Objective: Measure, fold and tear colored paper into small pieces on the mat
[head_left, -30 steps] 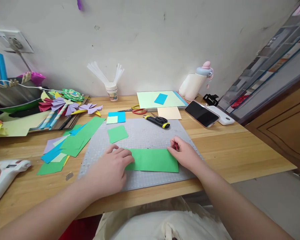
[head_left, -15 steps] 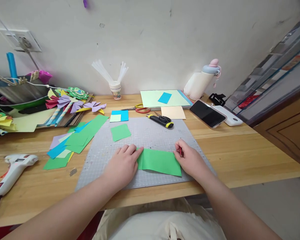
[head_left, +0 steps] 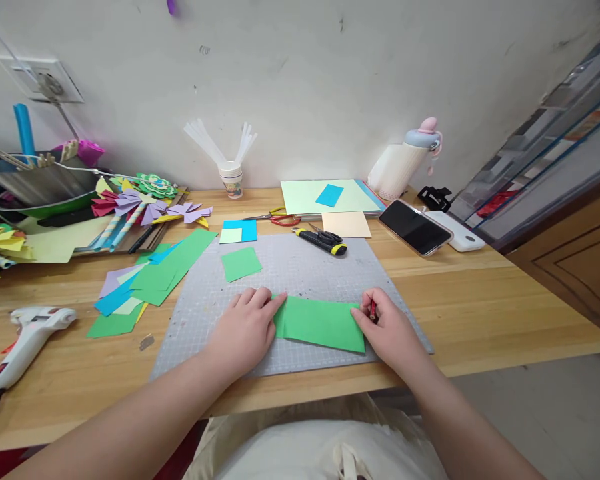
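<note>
A green paper rectangle lies on the grey cutting mat near the table's front edge. My left hand rests flat on the paper's left end, fingers stretched and pressing it down. My right hand is at the paper's right end, fingers curled around a small red pen or pencil and touching the paper's edge. A smaller green square lies further back on the mat.
Scissors and a second red-handled pair lie behind the mat. A phone, bottle, paper cup, pale paper sheets, coloured scraps, paper flowers and a glue gun surround it.
My left hand slid right along the green paper, and the paper's left end has folded or shifted inward. My right hand moved slightly right and down at the paper's right edge.
</note>
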